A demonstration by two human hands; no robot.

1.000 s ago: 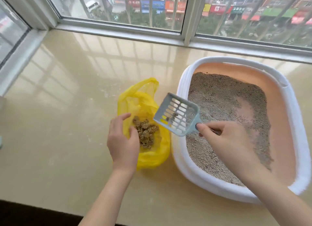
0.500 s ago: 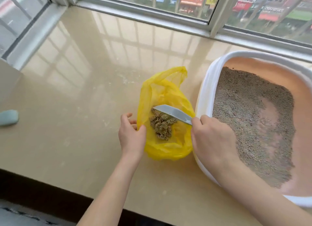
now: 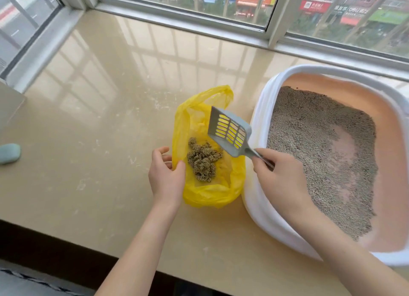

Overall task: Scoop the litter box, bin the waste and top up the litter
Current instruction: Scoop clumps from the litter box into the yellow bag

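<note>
A white litter box (image 3: 257, 140) with a peach inside stands at the right, holding grey litter (image 3: 309, 136) with a bare patch in its middle. Left of it lies an open yellow plastic bag (image 3: 194, 109) with a heap of clumped waste (image 3: 202, 160) inside. My left hand (image 3: 166, 174) pinches the bag's left rim and holds it open. My right hand (image 3: 281, 174) grips the handle of a grey slotted scoop (image 3: 230, 131). The scoop hangs tilted over the bag's mouth, and its slots show nothing in it.
Everything sits on a glossy beige window ledge (image 3: 99, 118), with window frames along the back and left. A small pale green object (image 3: 10, 153) lies at the far left. The ledge's front edge drops to a dark floor near my arms.
The scoop went from above the litter box into the bag, turned edge-on over the waste, and now sits raised and face-up with empty slots. My left hand kept its hold on the bag rim.
</note>
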